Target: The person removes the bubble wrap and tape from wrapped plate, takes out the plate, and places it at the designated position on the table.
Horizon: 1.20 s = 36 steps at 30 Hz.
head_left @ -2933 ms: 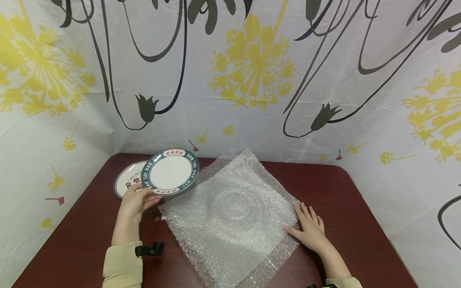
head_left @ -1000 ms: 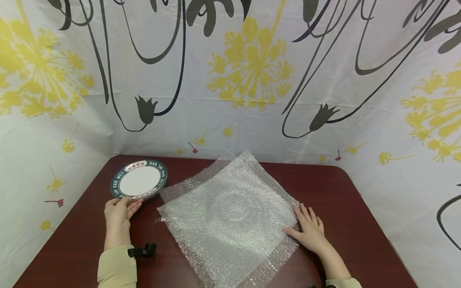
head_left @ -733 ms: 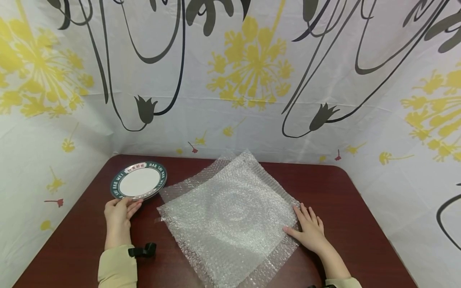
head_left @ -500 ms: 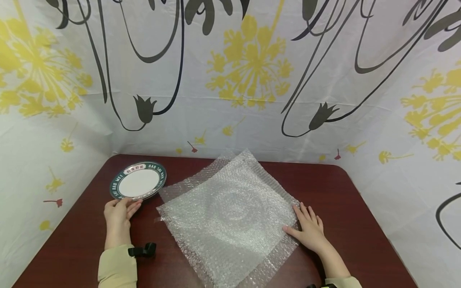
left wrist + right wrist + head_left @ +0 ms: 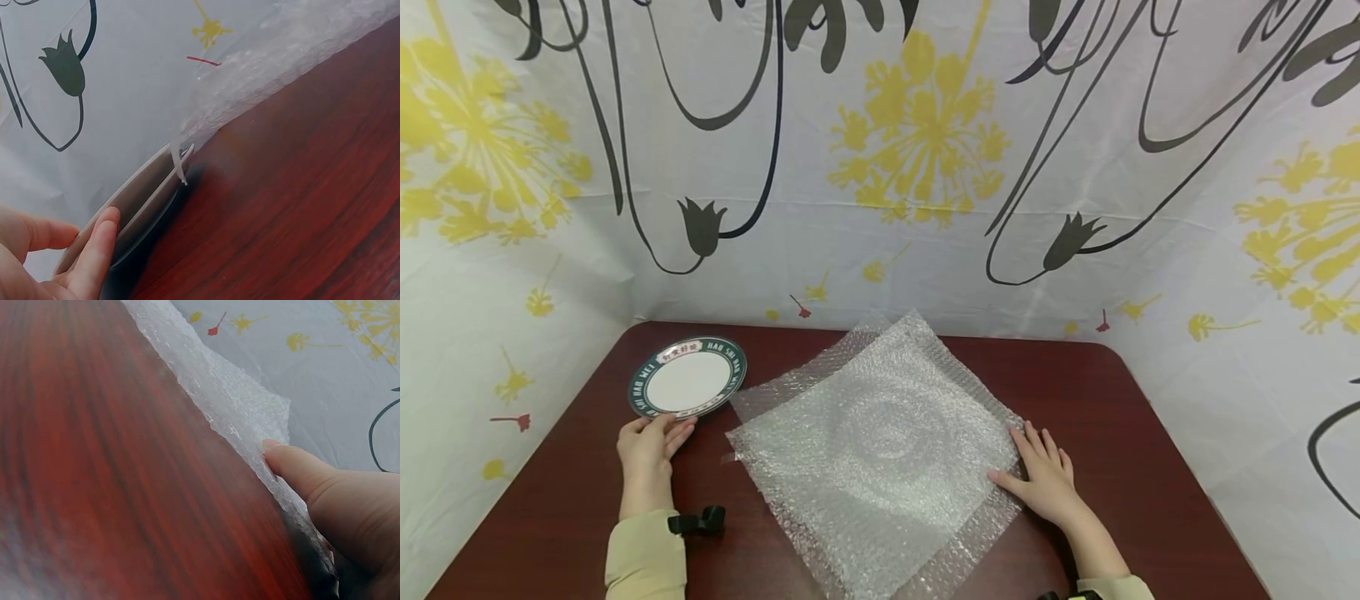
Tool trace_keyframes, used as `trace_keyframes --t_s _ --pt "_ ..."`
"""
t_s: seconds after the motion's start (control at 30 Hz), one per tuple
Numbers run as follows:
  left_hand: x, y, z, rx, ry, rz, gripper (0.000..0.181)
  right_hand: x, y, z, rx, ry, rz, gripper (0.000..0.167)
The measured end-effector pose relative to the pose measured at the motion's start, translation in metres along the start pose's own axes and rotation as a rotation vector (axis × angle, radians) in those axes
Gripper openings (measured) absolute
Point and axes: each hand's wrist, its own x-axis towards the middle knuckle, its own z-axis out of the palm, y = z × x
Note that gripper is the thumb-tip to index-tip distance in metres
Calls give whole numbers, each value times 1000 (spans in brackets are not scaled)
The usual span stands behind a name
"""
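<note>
A white plate (image 5: 688,382) with a dark green lettered rim lies at the far left in the head view, on top of another plate (image 5: 149,209), whose edge shows just below it in the left wrist view. My left hand (image 5: 646,454) pinches the near rim of the upper plate, with fingers on both sides of its edge. Layered bubble wrap (image 5: 880,492) covers the middle of the table, and a round shape shows faintly through it. My right hand (image 5: 1043,479) rests with spread fingers on the wrap's right corner.
The dark red wooden table (image 5: 1120,433) has rounded far corners. A patterned white cloth (image 5: 865,150) hangs behind it and along both sides. The wrap's left corner reaches close to the plates.
My left hand has carried the green-rimmed plate leftward from beside the wrap onto the other plate. Over the last half second both hands stay almost still.
</note>
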Motion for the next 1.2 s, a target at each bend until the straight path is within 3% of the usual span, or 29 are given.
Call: trace_keyframes --t_s 0.23,0.53,0.87,1.2 --pt "2 -1 -4 29 -6 6 68 0 0 0 -5 3 0 93" --pt "4 -2 -6 59 -24 -30 72 -1 -1 -1 5 4 2 93" --pt "8 -3 -6 60 -71 -52 67 -1 -1 -1 10 3 4 93" --pt "10 -1 -7 127 -106 -100 53 0 0 1 11 1 6 93"
